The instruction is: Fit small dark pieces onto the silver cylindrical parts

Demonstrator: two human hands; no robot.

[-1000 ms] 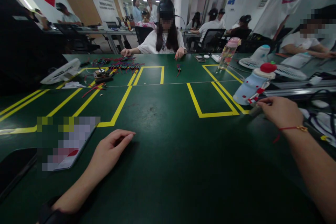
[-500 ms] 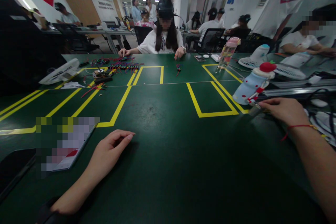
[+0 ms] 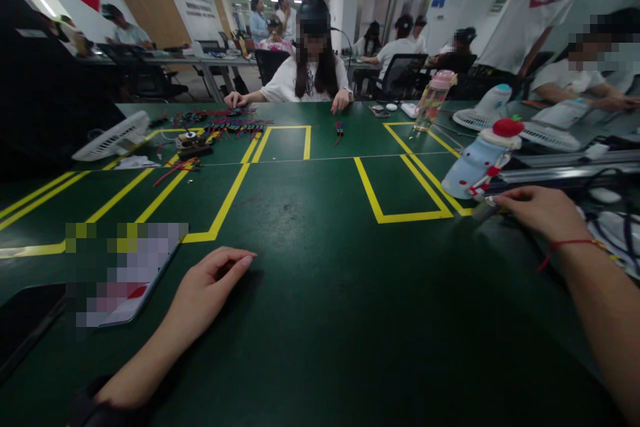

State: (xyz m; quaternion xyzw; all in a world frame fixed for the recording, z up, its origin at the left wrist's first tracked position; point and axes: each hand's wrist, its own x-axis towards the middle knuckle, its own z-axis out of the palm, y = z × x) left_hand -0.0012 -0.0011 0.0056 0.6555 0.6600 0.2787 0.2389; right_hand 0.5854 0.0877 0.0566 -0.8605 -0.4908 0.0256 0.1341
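Observation:
My left hand (image 3: 213, 287) rests on the green table with its fingers curled and the thumb against the forefinger. Nothing shows between them. Beside it, to the left, lies a phone or tablet (image 3: 153, 280), partly pixelated, and a dark phone-like slab (image 3: 33, 310). At the right, my right hand (image 3: 543, 210), with a red cord at the wrist, pinches a small silver-grey metal piece (image 3: 483, 210); its exact kind is unclear. Just beyond that piece stands a tilted-looking light-blue bottle (image 3: 465, 163) with a red and white lid and strap.
Yellow tape (image 3: 415, 217) marks boxes on the table (image 3: 310, 320). Bundles of coloured wires (image 3: 235, 123) lie at the far left, near a white fan (image 3: 113, 137). A pink-lidded bottle (image 3: 434, 103), metal rails (image 3: 560, 173) and cables stand right. A person (image 3: 313, 73) sits opposite.
Both hands keep their places and their grips. The whole view has shifted very slightly; nothing else has visibly moved.

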